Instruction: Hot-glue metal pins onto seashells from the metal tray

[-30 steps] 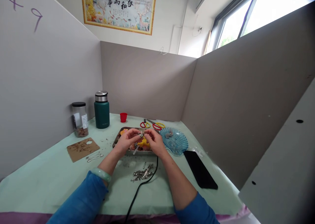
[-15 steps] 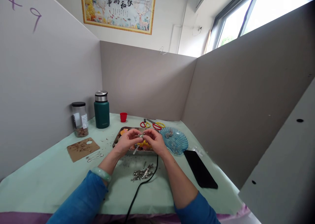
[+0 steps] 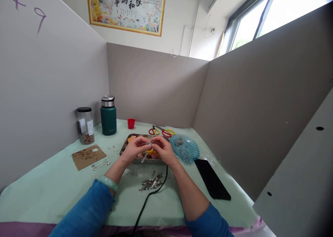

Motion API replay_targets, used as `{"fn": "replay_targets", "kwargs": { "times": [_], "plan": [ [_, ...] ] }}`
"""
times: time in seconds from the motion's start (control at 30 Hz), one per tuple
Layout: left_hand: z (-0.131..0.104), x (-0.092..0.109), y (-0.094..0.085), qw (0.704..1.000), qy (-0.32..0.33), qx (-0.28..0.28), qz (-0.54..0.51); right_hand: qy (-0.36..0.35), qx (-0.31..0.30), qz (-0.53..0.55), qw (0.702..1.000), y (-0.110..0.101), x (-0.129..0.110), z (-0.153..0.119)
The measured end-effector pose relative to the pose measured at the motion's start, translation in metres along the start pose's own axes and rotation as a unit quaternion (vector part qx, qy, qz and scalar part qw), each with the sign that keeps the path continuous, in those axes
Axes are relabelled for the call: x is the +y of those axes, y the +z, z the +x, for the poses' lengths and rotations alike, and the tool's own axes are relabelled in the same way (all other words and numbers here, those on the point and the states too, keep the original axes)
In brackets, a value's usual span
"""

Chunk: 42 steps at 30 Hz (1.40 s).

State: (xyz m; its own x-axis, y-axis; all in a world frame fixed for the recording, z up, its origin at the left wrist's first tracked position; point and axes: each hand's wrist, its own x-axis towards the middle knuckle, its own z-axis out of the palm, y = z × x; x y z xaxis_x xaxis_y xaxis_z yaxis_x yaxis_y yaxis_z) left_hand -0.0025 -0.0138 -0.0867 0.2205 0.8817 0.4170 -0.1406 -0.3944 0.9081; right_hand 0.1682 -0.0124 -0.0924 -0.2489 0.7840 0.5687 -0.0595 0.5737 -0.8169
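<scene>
My left hand (image 3: 135, 148) and my right hand (image 3: 163, 149) meet over a metal tray (image 3: 142, 161). Between their pinched fingertips is a small shiny piece (image 3: 150, 143), too small to make out fully. Colourful items lie in the tray, among them a yellow piece (image 3: 151, 151), and a pale stick (image 3: 144, 157) leans out over its near rim. Nearer to me lies a pile of small metal clips (image 3: 151, 183). To the right of the tray, a blue shell-shaped plate (image 3: 187, 150) holds several small metal pieces.
A black cable (image 3: 147, 197) runs past the clips. A black phone (image 3: 212, 179) lies right. Scissors (image 3: 164, 132) and a red cup (image 3: 131, 124) stand behind. Left are a green bottle (image 3: 108, 120), a jar (image 3: 85, 127), brown card (image 3: 87, 157) and safety pins (image 3: 101, 164).
The whole view has shifted very slightly. My fingertips have moved a little around the small piece, and both hands remain over the tray.
</scene>
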Motion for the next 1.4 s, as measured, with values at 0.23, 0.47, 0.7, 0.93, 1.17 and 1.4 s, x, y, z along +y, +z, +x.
{"fn": "replay_targets", "kwargs": {
  "times": [0.23,0.47,0.7,0.93,1.17,1.4],
  "plan": [
    [-0.0015,0.0024,-0.0004,1.0,-0.003,-0.021,0.009,-0.038,-0.001,-0.024,0.999,-0.001,0.0,-0.0003],
    [-0.0025,0.0047,0.0007,0.999,-0.009,-0.024,0.027,-0.064,-0.002,-0.049,0.997,-0.0007,-0.0002,0.0005],
    [-0.0035,0.0055,0.0004,0.999,-0.004,-0.04,0.025,-0.056,-0.003,-0.036,0.998,0.0007,-0.0008,0.0004],
    [-0.0042,0.0055,0.0037,1.0,0.001,-0.027,0.012,-0.054,0.002,-0.034,0.998,0.0015,0.0008,0.0002],
    [-0.0034,0.0022,0.0027,1.0,0.009,-0.027,0.0,-0.076,0.007,-0.029,0.997,0.0016,0.0017,0.0012],
    [-0.0018,0.0009,0.0044,0.999,0.024,-0.029,-0.039,-0.035,0.013,0.005,0.999,0.0024,0.0065,0.001]
  ]
}}
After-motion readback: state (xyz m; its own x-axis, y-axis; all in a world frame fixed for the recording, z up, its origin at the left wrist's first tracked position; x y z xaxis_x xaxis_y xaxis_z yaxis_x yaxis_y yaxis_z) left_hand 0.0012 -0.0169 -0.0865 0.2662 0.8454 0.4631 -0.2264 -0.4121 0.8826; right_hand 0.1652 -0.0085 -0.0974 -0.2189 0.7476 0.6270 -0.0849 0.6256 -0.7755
